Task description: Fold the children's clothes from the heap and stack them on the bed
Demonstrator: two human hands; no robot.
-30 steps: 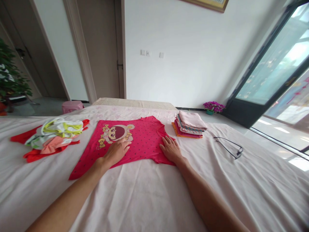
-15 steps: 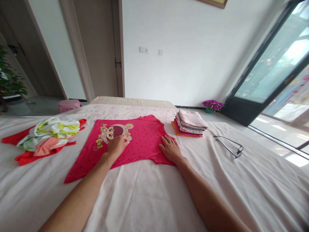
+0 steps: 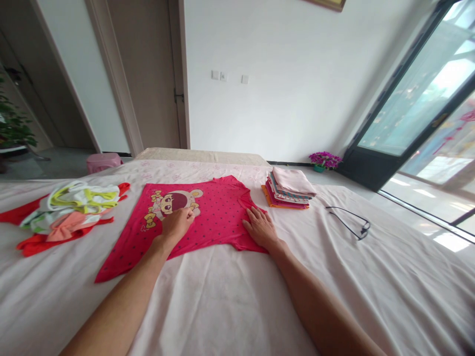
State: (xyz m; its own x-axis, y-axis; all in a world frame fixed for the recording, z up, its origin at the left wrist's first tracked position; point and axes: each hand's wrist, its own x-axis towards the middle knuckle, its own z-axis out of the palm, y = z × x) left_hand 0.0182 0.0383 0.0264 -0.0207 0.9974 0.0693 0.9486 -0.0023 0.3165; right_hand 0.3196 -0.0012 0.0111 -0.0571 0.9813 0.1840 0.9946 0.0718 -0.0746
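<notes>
A pink-red dotted child's T-shirt (image 3: 218, 212) with a cartoon print lies spread flat on the pale sheet of the bed (image 3: 230, 296). My left hand (image 3: 177, 223) rests on the shirt just below the print, with its fingers curled and pinched on the fabric. Flat on the shirt's right edge near the sleeve lies my right hand (image 3: 261, 227), fingers stretched out and holding nothing.
A loose heap of red, white, yellow-green and peach clothes (image 3: 63, 213) lies at the left. A stack of folded clothes (image 3: 288, 188) sits beyond the shirt's right side. A black cord or glasses (image 3: 351, 222) lies at the right. Glass doors (image 3: 423, 109) stand at the far right.
My left hand went from lying flat on the shirt to a curled pinch on the fabric. The view shifted slightly. My right hand stayed where it was.
</notes>
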